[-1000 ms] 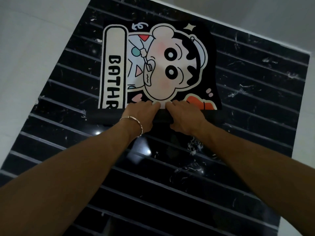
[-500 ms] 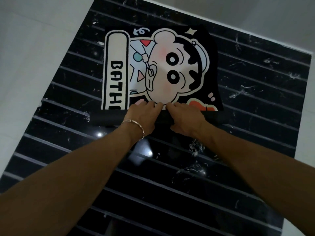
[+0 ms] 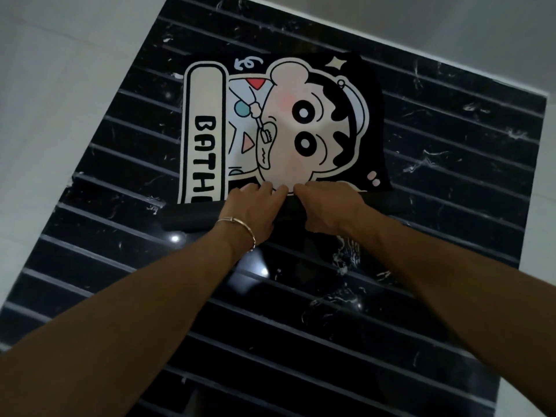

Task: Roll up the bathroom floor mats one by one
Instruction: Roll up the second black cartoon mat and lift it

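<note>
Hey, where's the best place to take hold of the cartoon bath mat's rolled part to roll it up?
Take the roll from its near side, palms over the top, fingers curling onto the flat mat. It is a long low tube lying crosswise, and the left hand and right hand both sit mid-length, so a wider grip would probably keep it even.

Black letters "BATH" run down a cream banner (image 3: 204, 94) on the floor mat (image 3: 371, 115), at nine o'clock from the cartoon face (image 3: 288, 139); the roll (image 3: 186, 218) cuts off a fifth letter.
</note>
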A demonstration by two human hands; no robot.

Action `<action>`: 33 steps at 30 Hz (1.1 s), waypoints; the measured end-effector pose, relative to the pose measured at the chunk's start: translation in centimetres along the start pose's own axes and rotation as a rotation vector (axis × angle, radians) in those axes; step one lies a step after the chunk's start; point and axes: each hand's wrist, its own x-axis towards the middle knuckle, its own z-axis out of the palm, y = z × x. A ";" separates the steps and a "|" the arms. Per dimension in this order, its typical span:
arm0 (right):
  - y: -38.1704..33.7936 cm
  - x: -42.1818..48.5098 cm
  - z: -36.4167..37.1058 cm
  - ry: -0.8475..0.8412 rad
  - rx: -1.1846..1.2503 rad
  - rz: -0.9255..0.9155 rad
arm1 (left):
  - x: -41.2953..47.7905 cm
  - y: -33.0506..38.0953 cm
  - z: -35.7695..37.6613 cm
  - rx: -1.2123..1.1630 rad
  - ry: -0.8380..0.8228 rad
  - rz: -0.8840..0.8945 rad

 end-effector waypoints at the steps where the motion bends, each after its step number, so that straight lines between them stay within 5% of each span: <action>1: -0.1 -0.1 0.0 0.004 0.003 -0.015 | 0.0 0.0 -0.1 -0.009 -0.020 -0.013; 7: -0.4 -1.0 1.2 0.153 -0.096 0.085 | 0.2 0.2 -0.8 -0.063 -0.061 -0.057; 13: 0.5 -0.4 0.5 -0.052 0.128 0.004 | 0.0 0.4 -0.4 -0.022 -0.043 -0.002; 19: -0.1 -1.4 1.4 0.153 -0.110 -0.008 | 0.5 0.1 -1.0 -0.143 -0.092 0.028; 25: 0.1 -0.2 -0.3 -0.189 0.156 -0.004 | -0.5 0.2 -0.1 -0.015 -0.003 0.037; 30: -0.9 -1.3 1.4 0.098 -0.063 -0.005 | -0.2 -0.3 -0.4 -0.168 -0.090 0.038; 33: -0.6 -1.0 1.4 0.028 0.010 0.007 | -0.7 0.1 -0.5 -0.093 -0.032 0.057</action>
